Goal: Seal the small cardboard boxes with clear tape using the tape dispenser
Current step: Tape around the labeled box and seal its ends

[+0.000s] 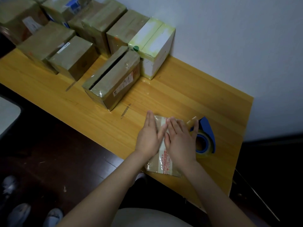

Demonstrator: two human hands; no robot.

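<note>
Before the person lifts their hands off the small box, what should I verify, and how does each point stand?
1. Both hands pressing flat on the small box: ok; the left hand and right hand lie on its top, fingers straight.
2. Seam fully taped down: cannot tell; the hands cover most of it.
3. Box well clear of the edge of the table: not ok; its near corner lies right at the edge.
4. Reach to the tape dispenser: ok; it lies on the table just right of the box.
5. Another box to seal: ok; the brown box behind shows a dark gap between its flaps.
</note>
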